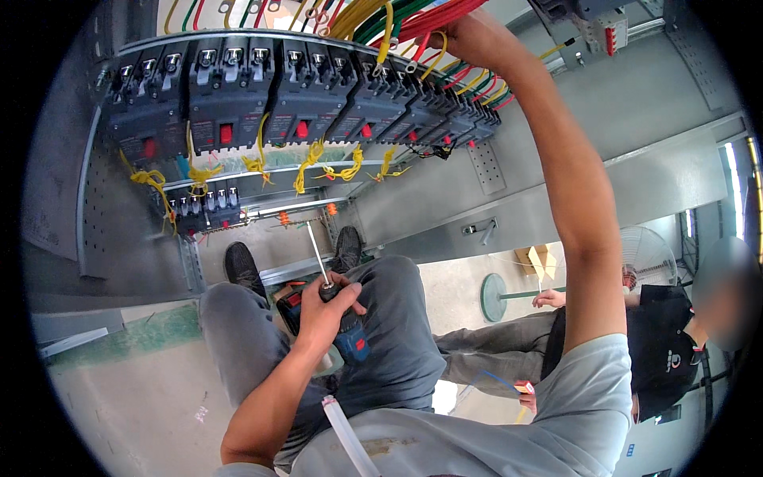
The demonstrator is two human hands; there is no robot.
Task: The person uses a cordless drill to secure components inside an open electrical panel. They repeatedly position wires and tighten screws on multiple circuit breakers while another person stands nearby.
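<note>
My left hand [319,316] is wrapped around a blue and black cordless drill [352,343] above my lap. Its long, thin bit [317,250] points up and away from me. Up at the top, my right hand [473,38] is closed at a bundle of red wires [433,22], its fingers partly hidden. Yellow wires [362,17] with ring lugs run beside that bundle. Below them a row of dark circuit breakers [306,99] with red switches spans the metal cabinet. Yellow cords [310,163] hang knotted beneath the breakers.
Smaller breakers [208,208] sit lower in the cabinet, near a rail with orange insulators [284,218]. My knees are bent in front of the cabinet's lower opening. On the right stands another person [664,342] in a dark shirt, near a fan [648,253] and a cardboard box [537,262].
</note>
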